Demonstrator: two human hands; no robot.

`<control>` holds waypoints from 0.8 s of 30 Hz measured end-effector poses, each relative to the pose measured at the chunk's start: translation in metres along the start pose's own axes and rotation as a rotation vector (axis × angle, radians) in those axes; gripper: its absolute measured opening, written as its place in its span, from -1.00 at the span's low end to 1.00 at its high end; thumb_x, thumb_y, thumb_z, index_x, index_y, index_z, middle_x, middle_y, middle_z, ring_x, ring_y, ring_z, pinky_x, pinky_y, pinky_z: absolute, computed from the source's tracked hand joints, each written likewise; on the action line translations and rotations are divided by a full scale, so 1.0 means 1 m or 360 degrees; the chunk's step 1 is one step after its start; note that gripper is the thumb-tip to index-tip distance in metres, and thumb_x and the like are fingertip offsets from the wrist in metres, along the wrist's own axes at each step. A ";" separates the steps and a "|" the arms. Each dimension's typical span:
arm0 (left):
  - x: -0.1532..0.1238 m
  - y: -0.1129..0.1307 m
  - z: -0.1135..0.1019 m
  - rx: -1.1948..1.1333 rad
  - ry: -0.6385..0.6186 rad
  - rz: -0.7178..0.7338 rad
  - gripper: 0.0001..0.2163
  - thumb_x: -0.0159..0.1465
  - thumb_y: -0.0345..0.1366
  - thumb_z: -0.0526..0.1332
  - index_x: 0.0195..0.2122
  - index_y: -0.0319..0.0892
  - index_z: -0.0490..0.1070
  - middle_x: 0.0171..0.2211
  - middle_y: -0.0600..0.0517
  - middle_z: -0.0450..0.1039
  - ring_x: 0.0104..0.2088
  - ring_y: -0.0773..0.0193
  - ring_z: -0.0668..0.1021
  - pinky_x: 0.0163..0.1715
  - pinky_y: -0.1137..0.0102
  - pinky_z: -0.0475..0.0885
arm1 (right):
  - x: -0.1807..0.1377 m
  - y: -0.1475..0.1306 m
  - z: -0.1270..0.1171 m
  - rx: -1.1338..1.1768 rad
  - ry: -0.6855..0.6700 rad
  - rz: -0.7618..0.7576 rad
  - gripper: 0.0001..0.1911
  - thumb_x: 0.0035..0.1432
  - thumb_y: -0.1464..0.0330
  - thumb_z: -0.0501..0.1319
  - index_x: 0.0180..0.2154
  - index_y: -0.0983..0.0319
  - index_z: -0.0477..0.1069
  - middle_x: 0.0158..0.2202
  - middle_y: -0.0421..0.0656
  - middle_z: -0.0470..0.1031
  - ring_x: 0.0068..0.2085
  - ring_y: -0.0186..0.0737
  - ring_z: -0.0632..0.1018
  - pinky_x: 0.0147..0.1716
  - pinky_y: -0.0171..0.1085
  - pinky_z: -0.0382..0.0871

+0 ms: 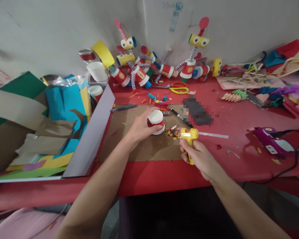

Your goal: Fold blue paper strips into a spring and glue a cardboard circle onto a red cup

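Observation:
My left hand (pixel 142 125) is closed round a red and white paper cup (pixel 156 122) that stands upside down on a brown cardboard sheet (pixel 139 151). In my right hand (pixel 193 152) is a yellow hot glue gun (pixel 190 133), its handle wrapped by my fingers. A clear glue stick (pixel 213 135) sticks out of its back. The gun's crusted nozzle points left, at the cup's right side, with a small gap between them. Just behind the cup lie red and orange folded paper springs (pixel 161 106) and a black pen (pixel 180 117).
Several finished paper-cup figures (pixel 139 74) line the wall. Scissors (pixel 179 89) and a blurred dark object (pixel 198 111) lie in front of them. A box of coloured paper (pixel 89 139) stands left, beside stacked cups (pixel 97 71). At right are a purple power strip (pixel 274 141) with a black cord and paper scraps (pixel 276 94).

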State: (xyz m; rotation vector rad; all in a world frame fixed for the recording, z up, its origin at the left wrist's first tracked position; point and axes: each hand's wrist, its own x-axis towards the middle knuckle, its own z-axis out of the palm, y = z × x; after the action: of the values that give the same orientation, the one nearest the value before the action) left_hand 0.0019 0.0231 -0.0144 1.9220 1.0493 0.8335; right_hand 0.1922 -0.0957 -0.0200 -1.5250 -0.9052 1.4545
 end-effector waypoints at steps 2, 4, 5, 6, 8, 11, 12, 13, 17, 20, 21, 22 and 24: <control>0.000 0.000 0.000 0.0021 -0.0004 0.0014 -0.47 0.02 -0.27 0.29 0.05 -0.05 0.25 0.05 -0.05 0.32 -0.03 0.11 0.42 0.00 0.20 0.28 | -0.002 -0.001 0.002 -0.0023 -0.0031 0.0033 -0.63 0.05 0.04 0.17 -0.44 0.21 0.21 -0.51 -0.31 0.24 -0.62 -0.47 0.29 -0.65 -0.38 0.07; 0.000 0.001 0.000 0.0025 0.0001 0.0013 -0.48 0.02 -0.28 0.29 0.05 -0.05 0.24 0.04 -0.04 0.33 -0.03 0.11 0.42 0.00 0.20 0.28 | -0.003 -0.001 0.004 -0.0065 -0.0047 0.0061 -0.61 0.05 0.02 0.16 -0.44 0.22 0.20 -0.52 -0.31 0.25 -0.62 -0.47 0.29 -0.65 -0.38 0.08; 0.000 0.001 0.001 0.0023 0.0004 0.0011 -0.47 0.02 -0.29 0.29 0.05 -0.05 0.24 0.04 -0.04 0.33 -0.03 0.11 0.43 0.00 0.20 0.27 | -0.003 -0.001 0.005 -0.0076 -0.0045 0.0064 -0.61 0.06 0.02 0.16 -0.44 0.22 0.20 -0.52 -0.31 0.25 -0.62 -0.47 0.29 -0.65 -0.38 0.08; 0.000 0.001 0.001 0.0024 0.0008 0.0008 -0.47 0.02 -0.29 0.29 0.05 -0.05 0.24 0.03 -0.04 0.34 -0.03 0.11 0.43 0.00 0.20 0.27 | -0.003 0.000 0.006 -0.0075 -0.0039 0.0060 -0.61 0.06 0.02 0.16 -0.43 0.22 0.20 -0.52 -0.31 0.25 -0.62 -0.47 0.28 -0.65 -0.38 0.08; 0.000 0.001 0.000 0.0037 0.0013 0.0004 -0.47 0.02 -0.29 0.29 0.05 -0.06 0.24 0.02 -0.04 0.35 -0.04 0.11 0.43 0.00 0.19 0.27 | -0.003 0.001 0.006 -0.0035 -0.0020 0.0048 -0.62 0.05 0.03 0.17 -0.43 0.21 0.19 -0.52 -0.31 0.24 -0.63 -0.48 0.28 -0.65 -0.39 0.07; 0.001 0.000 0.000 0.0053 0.0022 0.0012 -0.47 0.02 -0.28 0.29 0.05 -0.07 0.25 0.01 -0.03 0.36 -0.06 0.12 0.44 -0.01 0.20 0.27 | -0.002 0.001 0.005 0.0051 0.0007 0.0054 -0.62 0.04 0.04 0.19 -0.43 0.21 0.20 -0.52 -0.32 0.23 -0.63 -0.49 0.28 -0.66 -0.39 0.05; 0.001 0.000 -0.001 0.0057 0.0027 0.0019 -0.48 0.02 -0.28 0.28 0.05 -0.08 0.25 0.00 -0.03 0.36 -0.06 0.12 0.44 -0.01 0.21 0.27 | -0.002 0.002 0.005 0.0069 0.0018 0.0058 -0.62 0.04 0.04 0.19 -0.43 0.21 0.20 -0.51 -0.32 0.23 -0.63 -0.50 0.28 -0.66 -0.39 0.06; 0.001 0.000 -0.001 0.0061 0.0030 0.0023 -0.48 0.02 -0.28 0.28 0.05 -0.09 0.25 0.00 -0.04 0.36 -0.06 0.12 0.44 -0.01 0.21 0.27 | -0.002 0.002 0.004 0.0081 0.0030 0.0060 -0.62 0.04 0.04 0.20 -0.42 0.21 0.21 -0.51 -0.32 0.24 -0.63 -0.50 0.28 -0.66 -0.39 0.06; 0.001 0.000 -0.001 0.0086 0.0030 0.0004 -0.46 0.02 -0.26 0.28 0.06 -0.11 0.23 0.01 -0.05 0.35 -0.05 0.12 0.44 -0.02 0.21 0.28 | 0.000 0.004 0.004 0.0082 0.0106 0.0012 -0.61 0.04 0.02 0.18 -0.40 0.20 0.20 -0.51 -0.33 0.23 -0.63 -0.49 0.28 -0.66 -0.40 0.08; 0.001 0.000 -0.001 0.0112 0.0028 0.0007 -0.46 0.03 -0.24 0.27 0.06 -0.10 0.22 0.01 -0.03 0.35 -0.05 0.12 0.43 -0.01 0.20 0.28 | -0.002 0.008 0.006 -0.0057 0.0180 -0.0071 -0.60 0.06 0.00 0.16 -0.42 0.20 0.18 -0.56 -0.35 0.21 -0.64 -0.47 0.28 -0.66 -0.39 0.09; 0.001 0.000 -0.001 0.0122 0.0030 0.0017 -0.47 0.03 -0.24 0.27 0.06 -0.10 0.22 0.01 -0.03 0.35 -0.05 0.12 0.43 -0.01 0.20 0.28 | -0.004 0.009 0.008 -0.0151 0.0191 -0.0087 -0.60 0.07 -0.01 0.14 -0.43 0.20 0.17 -0.58 -0.35 0.21 -0.64 -0.45 0.29 -0.66 -0.39 0.10; 0.001 0.000 -0.001 0.0130 0.0031 0.0027 -0.47 0.03 -0.24 0.27 0.06 -0.10 0.22 0.01 -0.03 0.35 -0.04 0.12 0.43 -0.01 0.20 0.28 | -0.006 0.010 0.009 -0.0256 0.0191 -0.0101 -0.60 0.08 -0.01 0.12 -0.45 0.20 0.17 -0.61 -0.35 0.21 -0.64 -0.43 0.29 -0.66 -0.38 0.11; 0.001 0.000 -0.001 0.0148 0.0033 0.0040 -0.47 0.03 -0.23 0.27 0.05 -0.11 0.22 0.02 -0.03 0.34 -0.04 0.13 0.43 -0.01 0.21 0.28 | -0.011 0.011 0.014 -0.0447 0.0163 -0.0129 -0.61 0.12 0.00 0.08 -0.44 0.20 0.19 -0.67 -0.35 0.21 -0.64 -0.40 0.31 -0.64 -0.37 0.13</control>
State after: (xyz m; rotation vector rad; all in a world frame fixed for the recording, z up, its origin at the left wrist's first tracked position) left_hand 0.0017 0.0239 -0.0140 2.0117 1.0959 0.8331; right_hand 0.1773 -0.1091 -0.0255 -1.7278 -1.1316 1.2183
